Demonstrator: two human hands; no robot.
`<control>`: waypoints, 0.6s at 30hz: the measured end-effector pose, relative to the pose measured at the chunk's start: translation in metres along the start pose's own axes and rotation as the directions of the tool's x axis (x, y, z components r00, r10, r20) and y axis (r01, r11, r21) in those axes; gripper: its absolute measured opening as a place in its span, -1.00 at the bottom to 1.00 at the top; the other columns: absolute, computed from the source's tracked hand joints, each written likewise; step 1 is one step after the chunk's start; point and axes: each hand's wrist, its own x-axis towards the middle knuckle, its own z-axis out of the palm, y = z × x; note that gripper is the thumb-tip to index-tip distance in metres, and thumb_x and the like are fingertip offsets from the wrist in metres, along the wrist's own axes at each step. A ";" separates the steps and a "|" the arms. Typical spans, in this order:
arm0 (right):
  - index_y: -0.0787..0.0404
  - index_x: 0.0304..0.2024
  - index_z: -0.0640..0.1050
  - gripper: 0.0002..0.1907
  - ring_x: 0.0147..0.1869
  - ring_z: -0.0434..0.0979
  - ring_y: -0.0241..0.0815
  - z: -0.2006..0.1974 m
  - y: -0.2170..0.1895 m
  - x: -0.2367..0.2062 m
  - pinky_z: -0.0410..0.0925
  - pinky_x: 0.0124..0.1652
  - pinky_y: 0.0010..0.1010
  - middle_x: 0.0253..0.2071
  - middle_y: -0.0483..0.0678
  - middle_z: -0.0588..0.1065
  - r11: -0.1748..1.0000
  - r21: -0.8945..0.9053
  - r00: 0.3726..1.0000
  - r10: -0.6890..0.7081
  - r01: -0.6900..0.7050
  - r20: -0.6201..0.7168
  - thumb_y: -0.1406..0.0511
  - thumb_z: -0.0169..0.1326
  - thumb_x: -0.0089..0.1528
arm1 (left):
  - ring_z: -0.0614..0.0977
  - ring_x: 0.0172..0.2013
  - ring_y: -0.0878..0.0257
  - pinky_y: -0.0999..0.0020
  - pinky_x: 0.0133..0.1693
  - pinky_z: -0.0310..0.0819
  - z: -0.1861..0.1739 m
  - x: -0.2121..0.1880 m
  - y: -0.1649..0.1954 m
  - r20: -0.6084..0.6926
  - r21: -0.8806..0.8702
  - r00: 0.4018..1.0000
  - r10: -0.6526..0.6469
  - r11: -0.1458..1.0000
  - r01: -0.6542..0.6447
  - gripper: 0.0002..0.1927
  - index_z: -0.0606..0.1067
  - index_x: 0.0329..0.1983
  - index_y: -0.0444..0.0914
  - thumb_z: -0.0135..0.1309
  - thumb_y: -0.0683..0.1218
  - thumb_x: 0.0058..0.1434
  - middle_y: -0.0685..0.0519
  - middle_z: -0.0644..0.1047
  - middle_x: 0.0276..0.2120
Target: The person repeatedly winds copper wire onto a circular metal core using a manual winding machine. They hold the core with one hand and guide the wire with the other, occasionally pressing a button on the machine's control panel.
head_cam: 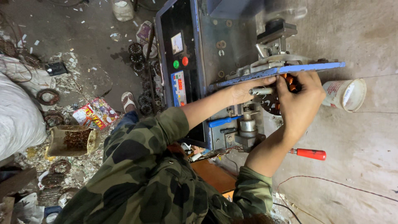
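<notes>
My right hand (300, 101) wraps over the wound stator (277, 99) mounted on the winding machine (232, 37), under its blue arm (286, 69). My left hand (244, 89) presses beside it, fingers curled on the metal spindle (260, 90).

This is a small repair or winding workshop. A blue machine (195, 62) with a black control panel, a small display and green and red buttons stands on a stained worktop (365, 137). A red-handled screwdriver (309, 154) lies beside it. Round metal cores (139, 62) are stacked on the dirty concrete floor (83, 37), amid paper scraps, wire coils and a white sack (16, 116).
</notes>
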 end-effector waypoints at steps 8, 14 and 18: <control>0.35 -0.04 0.64 -0.70 -0.11 0.61 0.05 0.001 0.003 -0.001 0.42 -0.09 -0.27 -0.09 0.14 0.57 1.000 -0.009 1.000 0.013 -0.013 0.006 0.50 0.37 0.18 | 0.59 0.05 0.26 0.25 0.02 0.58 0.005 -0.004 0.002 -0.088 -0.005 0.996 -0.018 1.000 0.017 -0.60 0.53 0.10 -0.19 0.36 -0.13 0.22 0.10 0.59 -0.02; 0.36 -0.03 0.63 -0.69 -0.10 0.61 0.03 0.001 0.003 -0.002 0.42 -0.09 -0.28 -0.08 0.13 0.57 1.000 0.005 1.000 -0.001 0.001 0.000 0.50 0.37 0.18 | 0.60 0.05 0.28 0.22 0.03 0.60 0.001 -0.003 -0.001 -0.142 0.011 0.989 -0.041 0.999 0.043 -0.60 0.53 0.07 -0.17 0.35 -0.12 0.18 0.12 0.59 -0.04; 0.35 -0.06 0.64 -0.72 -0.16 0.60 0.01 0.001 0.004 -0.002 0.42 -0.13 -0.30 -0.12 0.12 0.56 0.999 0.003 0.999 0.039 -0.039 0.002 0.50 0.36 0.19 | 0.56 0.04 0.29 0.29 -0.04 0.49 -0.007 0.002 -0.006 -0.037 -0.025 0.999 -0.003 1.000 0.002 -0.64 0.53 0.12 -0.20 0.33 -0.14 0.29 0.11 0.59 -0.02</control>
